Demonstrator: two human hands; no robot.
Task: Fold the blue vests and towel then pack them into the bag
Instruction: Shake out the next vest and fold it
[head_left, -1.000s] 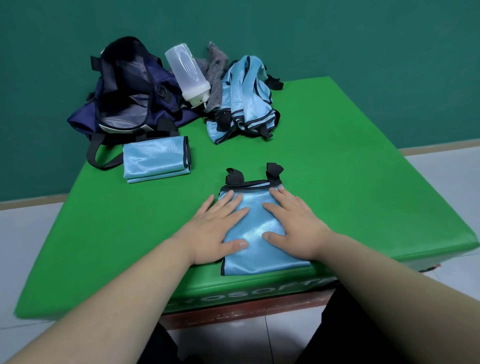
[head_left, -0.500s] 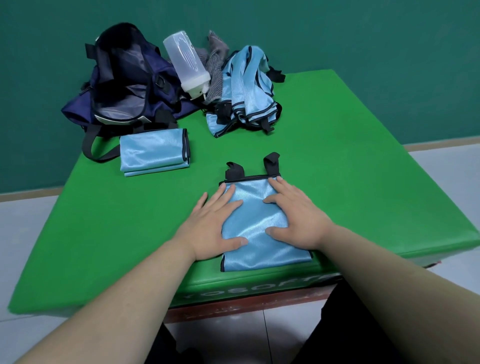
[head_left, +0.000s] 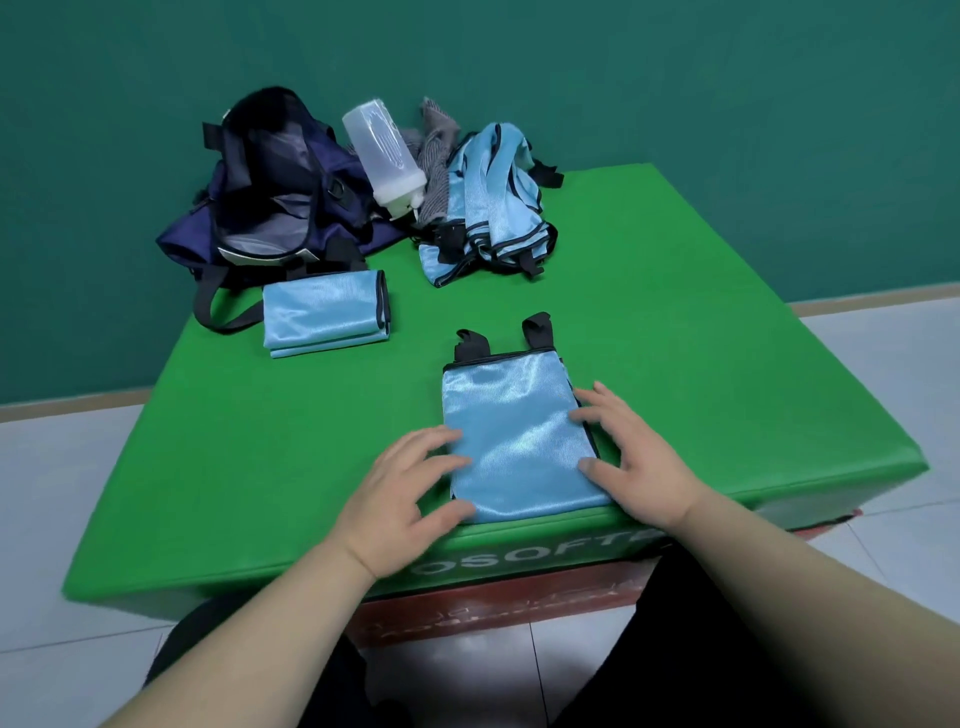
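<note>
Two hands flanking folded blue vest (head_left: 514, 431) at near edge of green mat (head_left: 727, 364): left hand (head_left: 400, 493) and right hand (head_left: 631, 457), fingers spread, tips touching its side edges. Far left, navy bag (head_left: 275, 197), second folded vest (head_left: 322, 317) just nearer.

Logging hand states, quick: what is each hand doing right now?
Left hand: open, fingertips on the folded vest.
Right hand: open, fingers on the vest's right edge.
</note>
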